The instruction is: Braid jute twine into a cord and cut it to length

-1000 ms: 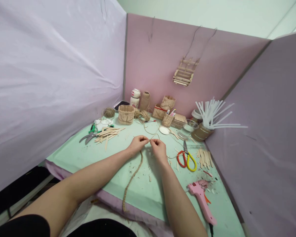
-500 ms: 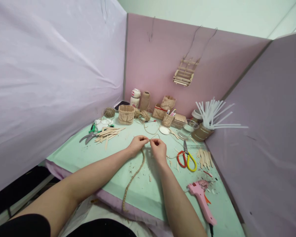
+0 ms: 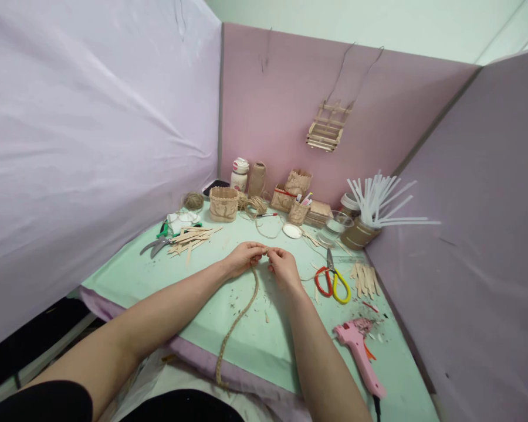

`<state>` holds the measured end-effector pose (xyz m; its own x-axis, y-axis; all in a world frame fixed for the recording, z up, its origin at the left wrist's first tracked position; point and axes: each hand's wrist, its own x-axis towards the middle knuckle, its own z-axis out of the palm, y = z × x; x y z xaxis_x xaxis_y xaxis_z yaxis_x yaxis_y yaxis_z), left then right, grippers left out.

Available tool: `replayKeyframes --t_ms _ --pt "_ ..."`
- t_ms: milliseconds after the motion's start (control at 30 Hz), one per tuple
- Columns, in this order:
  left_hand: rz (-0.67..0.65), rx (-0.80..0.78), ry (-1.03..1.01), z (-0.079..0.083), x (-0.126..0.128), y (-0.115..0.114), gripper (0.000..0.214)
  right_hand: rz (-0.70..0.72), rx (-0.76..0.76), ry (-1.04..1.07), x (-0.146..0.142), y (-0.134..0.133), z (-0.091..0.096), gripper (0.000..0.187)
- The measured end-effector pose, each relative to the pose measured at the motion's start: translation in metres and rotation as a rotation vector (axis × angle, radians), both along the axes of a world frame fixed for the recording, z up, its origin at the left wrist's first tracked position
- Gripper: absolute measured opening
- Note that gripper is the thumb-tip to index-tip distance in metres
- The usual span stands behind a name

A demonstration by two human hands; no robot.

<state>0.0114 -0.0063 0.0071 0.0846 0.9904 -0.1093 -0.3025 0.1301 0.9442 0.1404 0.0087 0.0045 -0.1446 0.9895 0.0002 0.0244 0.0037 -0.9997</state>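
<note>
A braided length of twine (image 3: pixel 239 317) curves from my fingers down over the table's front edge. My left hand (image 3: pixel 245 258) pinches its upper end between thumb and fingers. Right beside it, my right hand (image 3: pixel 284 266) is closed on the same end, fingertips almost touching those of the left. The exact grip is too small to make out. Loose twine runs behind my hands toward a ball of twine (image 3: pixel 257 204) at the back. Scissors (image 3: pixel 332 281) with one red and one yellow handle lie right of my right hand.
A pink glue gun (image 3: pixel 361 357) lies at the front right. Wooden sticks (image 3: pixel 193 239) and pruning shears (image 3: pixel 157 246) are on the left. A woven basket (image 3: pixel 223 205), a glass bowl of water (image 3: pixel 333 228) and a holder of white glue sticks (image 3: pixel 361 233) stand along the back.
My hands stay together at the braid's end, with the right fingers curled a little differently. The braid's lower end has slid slightly further over the front edge. The view has shifted slightly.
</note>
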Motion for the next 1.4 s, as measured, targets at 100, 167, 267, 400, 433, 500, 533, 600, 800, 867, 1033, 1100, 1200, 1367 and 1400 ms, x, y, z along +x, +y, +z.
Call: replayKeyframes --t_ms 100,167,267,400,433,500,533,600,800,867,1033,1100,1200,1367,1400 --pt "0.076 0.046 0.025 -0.004 0.001 0.003 0.028 -0.132 0.227 -0.150 0.000 0.000 0.001 0.018" --pt "0.117 0.072 0.079 -0.007 0.001 0.004 0.031 -0.159 0.335 -0.219 0.000 -0.001 0.002 0.015" --pt "0.163 0.122 0.195 -0.009 -0.001 0.006 0.034 -0.140 0.370 -0.246 -0.001 -0.003 0.003 0.017" --pt "0.207 0.239 0.286 -0.006 -0.003 0.003 0.032 -0.142 0.369 -0.242 -0.001 -0.005 0.006 0.019" --pt "0.212 0.269 0.294 -0.006 -0.003 0.003 0.031 -0.144 0.367 -0.241 0.000 -0.005 0.006 0.019" --pt "0.215 0.308 0.313 -0.004 -0.003 0.001 0.029 -0.147 0.365 -0.240 0.000 -0.005 0.007 0.019" --pt "0.216 0.313 0.327 -0.003 -0.003 0.000 0.029 -0.149 0.368 -0.241 0.001 -0.005 0.007 0.018" --pt "0.221 0.305 0.358 -0.002 -0.002 -0.001 0.030 -0.156 0.388 -0.251 0.000 -0.004 0.006 0.016" --pt "0.245 0.258 0.358 -0.001 0.001 0.000 0.028 -0.171 0.500 -0.313 -0.002 -0.005 0.003 0.012" --pt "0.250 0.209 0.297 -0.001 0.001 0.001 0.023 -0.171 0.550 -0.330 -0.003 -0.006 0.004 0.011" --pt "0.003 -0.108 -0.124 0.001 -0.006 0.004 0.012 -0.116 0.659 -0.323 -0.005 -0.013 0.008 0.011" --pt "-0.091 -0.183 -0.223 0.001 -0.009 0.004 0.012 -0.098 0.665 -0.319 -0.005 -0.015 0.010 0.011" --pt "-0.050 -0.111 -0.188 -0.001 -0.010 0.005 0.015 -0.106 0.614 -0.302 -0.005 -0.013 0.010 0.011" --pt "0.086 0.089 0.088 -0.005 -0.007 0.006 0.027 -0.112 0.443 -0.251 -0.002 -0.005 0.007 0.016" --pt "0.090 0.114 0.134 -0.005 -0.006 0.005 0.029 -0.103 0.418 -0.240 -0.002 -0.005 0.006 0.018"
